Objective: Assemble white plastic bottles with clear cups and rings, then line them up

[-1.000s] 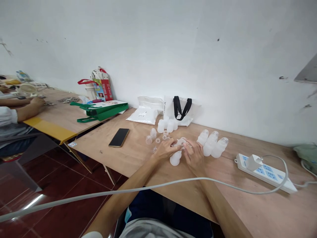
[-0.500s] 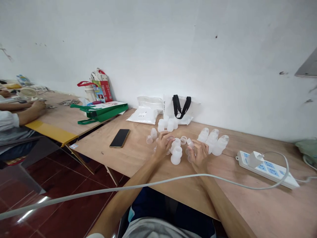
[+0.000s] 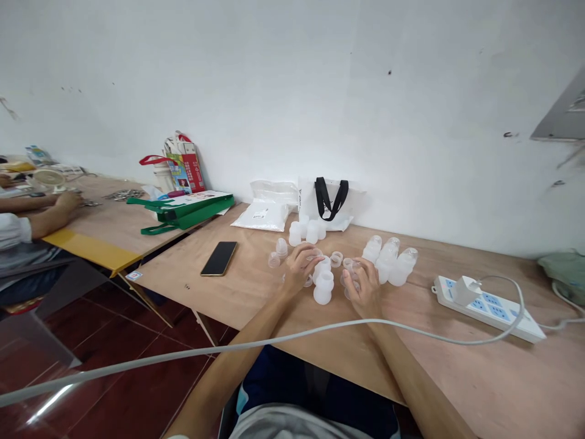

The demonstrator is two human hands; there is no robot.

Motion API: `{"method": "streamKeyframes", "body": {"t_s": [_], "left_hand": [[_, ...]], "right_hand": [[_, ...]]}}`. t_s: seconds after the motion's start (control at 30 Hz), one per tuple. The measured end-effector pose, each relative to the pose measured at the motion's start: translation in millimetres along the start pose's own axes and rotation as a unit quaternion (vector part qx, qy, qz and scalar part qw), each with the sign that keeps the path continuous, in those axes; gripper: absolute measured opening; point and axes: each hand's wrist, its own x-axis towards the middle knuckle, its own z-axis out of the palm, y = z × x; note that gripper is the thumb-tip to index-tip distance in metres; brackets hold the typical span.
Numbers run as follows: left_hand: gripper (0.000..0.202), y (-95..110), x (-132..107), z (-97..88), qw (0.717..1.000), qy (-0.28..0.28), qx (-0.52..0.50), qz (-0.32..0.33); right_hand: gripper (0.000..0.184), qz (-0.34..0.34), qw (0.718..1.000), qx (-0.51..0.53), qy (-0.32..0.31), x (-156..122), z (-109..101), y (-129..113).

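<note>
On the plywood tabletop (image 3: 256, 299), left hand (image 3: 299, 268) and right hand (image 3: 363, 285) stand apart. Right fingers (image 3: 361, 271) pinch a clear plastic cup (image 3: 350, 268); left-hand contact is hidden. Three frosted bottles (image 3: 388, 261) lie grouped, apparently whole; loose pieces (image 3: 278, 250) remain nearby. A stacked frosted piece (image 3: 323, 288) sits between the hands, its fit unclear.

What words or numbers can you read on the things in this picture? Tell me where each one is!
White packet's label: too small to read.
White bag with black handles: small dark print, too blurred to read.
Red printed box: too small to read.
Little sticker on the table edge: too small to read.
No word or number is readable.
</note>
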Motion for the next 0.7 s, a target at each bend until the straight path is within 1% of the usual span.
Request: {"method": "streamKeyframes", "body": {"t_s": [0.1,0.17,0.23,0.33,0.4,0.5,0.6,0.7], "left_hand": [[0.018,-1,-1,-0.6,1.0,0.001,-0.013,0.008],[0.013,-2,0,-0.7,0.999,0.009,-0.036,0.016],[0.008,-3,0,-0.3,0.998,0.03,-0.054,0.029],[0.025,-4,2,1.2,0.992,0.084,-0.063,0.067],[0.032,-1,4,2.6,0.988,0.099,-0.063,0.096],[0.029,13,8,6.1,0.987,0.088,-0.056,0.126],[0.022,37,12,13.3,0.985,0.078,-0.055,0.145],[0.018,58,16,22.8,0.982,0.063,-0.065,0.165]], "right_hand": [[0.012,0.014,0.999,0.028,-0.006,0,1,1],[0.012,0.016,0.999,0.04,-0.011,0,2,2],[0.012,0.009,0.999,0.04,-0.014,-1,4,4],[0.013,-0.005,0.999,0.033,-0.021,-2,5,6],[0.013,-0.014,0.999,0.017,-0.025,-3,5,6],[0.014,-0.025,0.999,-0.027,-0.028,-2,3,5],[0.019,-0.04,0.997,-0.05,-0.044,-1,-1,7],[0.027,-0.057,0.995,-0.047,-0.062,-1,-5,14]]}}
